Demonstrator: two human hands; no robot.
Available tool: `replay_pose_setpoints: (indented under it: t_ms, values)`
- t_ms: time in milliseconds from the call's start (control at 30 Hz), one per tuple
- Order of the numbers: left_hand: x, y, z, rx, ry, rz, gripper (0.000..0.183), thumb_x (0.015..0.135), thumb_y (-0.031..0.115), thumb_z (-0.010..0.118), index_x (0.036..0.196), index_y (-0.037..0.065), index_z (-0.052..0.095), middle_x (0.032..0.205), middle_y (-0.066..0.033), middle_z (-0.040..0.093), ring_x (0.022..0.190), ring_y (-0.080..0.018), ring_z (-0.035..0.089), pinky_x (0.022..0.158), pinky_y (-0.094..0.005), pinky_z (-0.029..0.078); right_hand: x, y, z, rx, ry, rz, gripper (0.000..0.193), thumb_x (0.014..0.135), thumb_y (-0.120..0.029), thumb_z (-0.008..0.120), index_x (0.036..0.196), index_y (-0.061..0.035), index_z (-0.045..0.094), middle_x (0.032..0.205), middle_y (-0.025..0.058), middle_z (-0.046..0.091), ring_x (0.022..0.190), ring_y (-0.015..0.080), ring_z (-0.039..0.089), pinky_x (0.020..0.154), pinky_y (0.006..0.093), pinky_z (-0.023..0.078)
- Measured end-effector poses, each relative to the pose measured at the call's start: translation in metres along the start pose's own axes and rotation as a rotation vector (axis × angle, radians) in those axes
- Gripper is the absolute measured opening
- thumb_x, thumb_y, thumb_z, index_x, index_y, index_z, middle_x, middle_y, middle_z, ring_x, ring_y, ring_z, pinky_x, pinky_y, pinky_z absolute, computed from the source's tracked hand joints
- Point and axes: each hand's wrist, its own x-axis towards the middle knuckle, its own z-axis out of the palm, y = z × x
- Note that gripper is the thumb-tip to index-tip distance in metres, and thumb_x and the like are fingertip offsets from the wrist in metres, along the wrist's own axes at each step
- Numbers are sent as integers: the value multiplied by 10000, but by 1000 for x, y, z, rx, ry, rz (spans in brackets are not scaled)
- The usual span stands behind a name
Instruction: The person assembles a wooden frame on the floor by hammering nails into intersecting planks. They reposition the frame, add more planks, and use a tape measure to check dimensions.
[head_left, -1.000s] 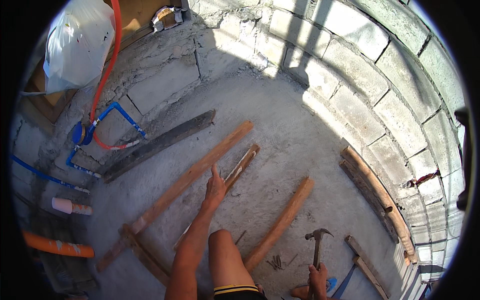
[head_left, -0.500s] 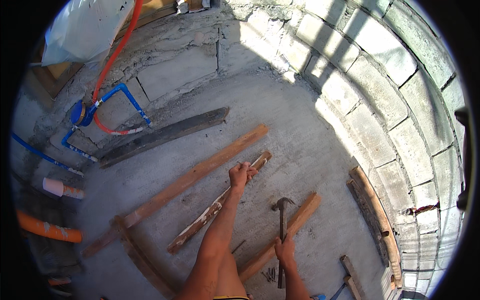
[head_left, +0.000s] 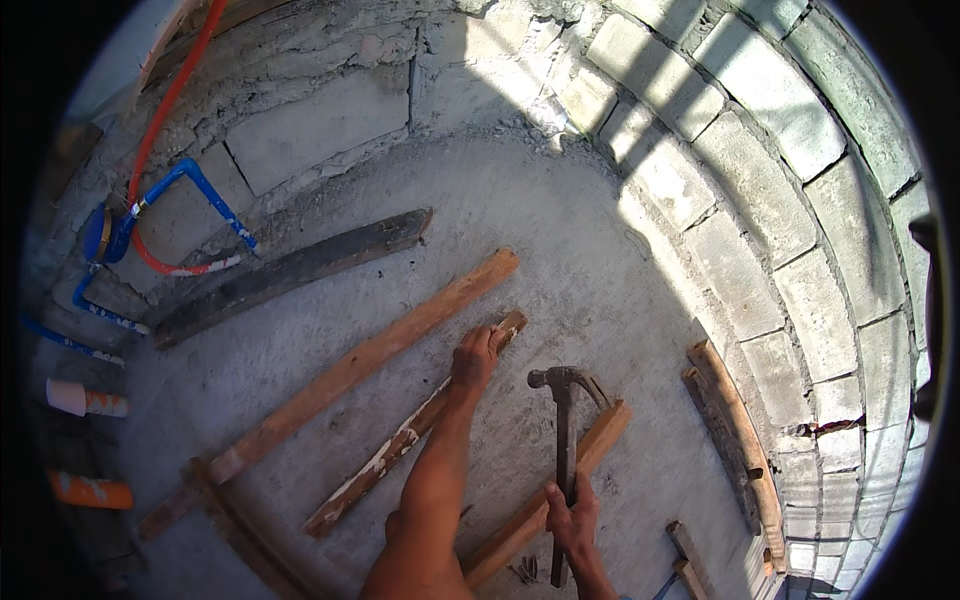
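In my right hand [head_left: 573, 512] is a claw hammer [head_left: 564, 430], held by its dark handle with the head up. Its claw reaches over the end of a reddish-brown wooden beam [head_left: 518, 537]; whether they touch I cannot tell. My left hand [head_left: 474, 357] is closed round the upper part of a narrow wooden piece [head_left: 398, 448] with white patches, which lies slanting on the concrete floor. Just left of it runs a longer brown beam [head_left: 345, 382]. A few nails [head_left: 524, 571] lie by the lower end of the right beam.
A dark plank [head_left: 300, 275] lies by the far block wall [head_left: 320, 125]. Blue pipes [head_left: 205, 190], a red hose [head_left: 165, 115] and an orange pipe [head_left: 90, 490] stand at the left. More timber [head_left: 735, 440] rests along the right wall, with a curved brown piece [head_left: 245, 535] at lower left.
My left hand has lowered onto the narrow wooden piece and closed round it. The hammer has risen nearer my view and its head has turned. The whole view has shifted slightly.
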Motion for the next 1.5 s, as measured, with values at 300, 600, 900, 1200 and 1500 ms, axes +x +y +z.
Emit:
replay_pose_setpoints:
  t_ms: [300,600,900,1200,1500]
  values:
    - [3,3,-2,131,-61,79,152,950,223,635,968,71,628,936,-96,631,873,-296,668,688,-412,577,52,-109,5,-175,134,-440,411,972,-220,609,1283,26,498,726,206,655,656,332,679,595,414,509]
    - [2,0,0,99,-70,66,134,932,197,651,953,67,631,917,-83,634,881,-289,666,687,-416,573,56,-89,2,-74,183,-364,376,981,-231,586,1241,35,527,848,184,652,700,312,646,694,413,506]
    - [4,7,-4,100,-67,94,147,925,198,662,942,58,624,915,-78,624,867,-297,656,705,-425,566,78,-94,29,-460,84,-299,308,953,-147,621,1178,19,493,774,230,663,682,380,683,599,426,508]
    - [2,6,-4,120,-89,70,151,928,211,654,940,68,607,922,-68,607,904,-291,643,708,-426,566,67,-91,11,-88,253,-608,257,969,-144,600,1145,0,480,675,151,598,566,261,634,539,371,484]
    - [11,10,-9,105,-118,56,131,934,200,640,936,75,603,925,-72,609,892,-294,644,690,-430,559,62,-90,8,-36,354,-559,260,978,-193,598,1090,19,498,701,186,609,539,247,556,564,387,463]
